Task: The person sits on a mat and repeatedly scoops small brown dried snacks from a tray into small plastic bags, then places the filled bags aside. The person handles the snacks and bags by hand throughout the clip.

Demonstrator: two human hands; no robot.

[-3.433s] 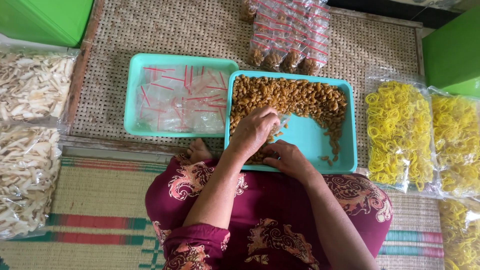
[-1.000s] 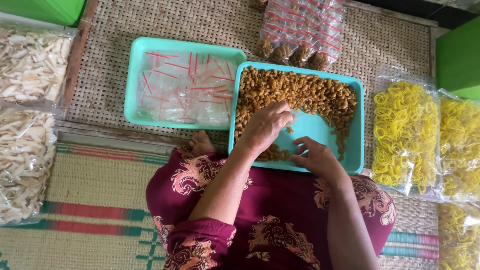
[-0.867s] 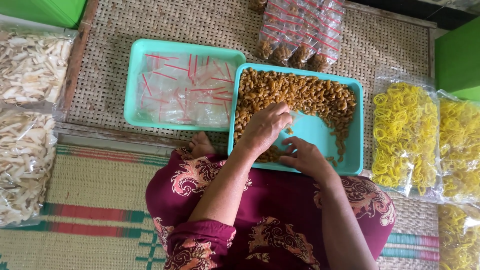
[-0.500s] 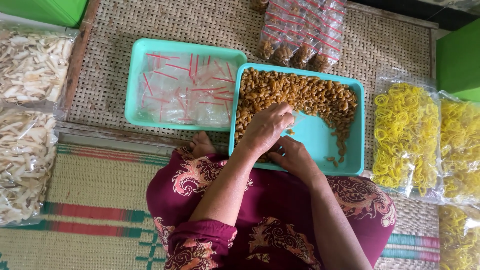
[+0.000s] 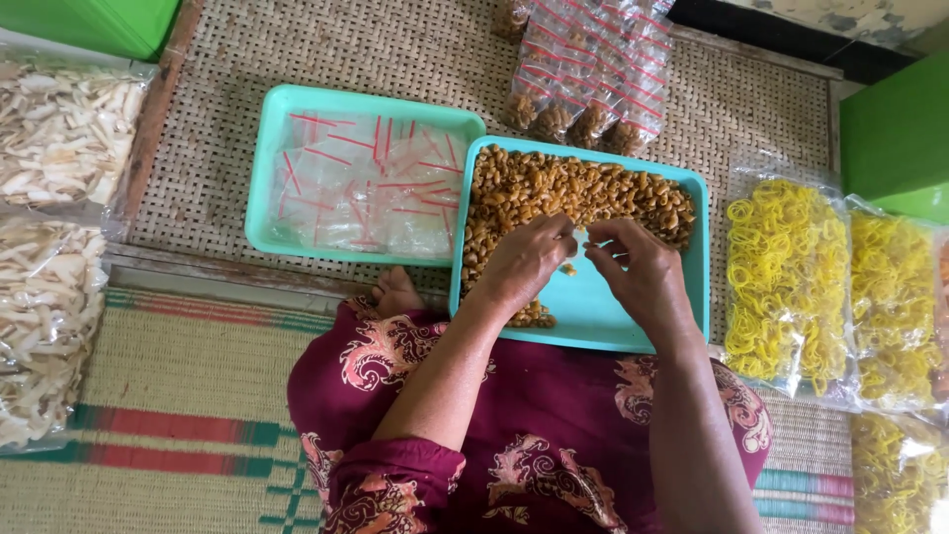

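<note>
**A:** Head view, the only one: both hands were over the right tray [image 5: 692, 247], the teal one sitting partly on the lap. Left hand [image 5: 524, 262] lay on the brown snacks [image 5: 563, 193], fingers curled in a closed pinch on a few pieces. Right hand [image 5: 638, 272] was just beside it, fingertips drawn together near the left's. Couldn't tell whether it had a snack or a small bag in its grip, too small to see.

**B:** Where was the rest of the stuff?

**A:** Snacks were heaped along the tray's far side and down its left edge, with the near right part bare. Left tray [image 5: 267, 148] touched it and held flat clear bags [image 5: 366, 183] with red strips. Filled bags [image 5: 593, 69] lay past the trays on the woven mat [image 5: 198, 129]. Yellow rings [image 5: 786, 277] in bags to the right, pale chips [image 5: 49, 198] to the left.

**B:** Any tips for that step?

**A:** My guess: keep the hands low over the tray so drops land back in it, and pinch small, even amounts.
</note>
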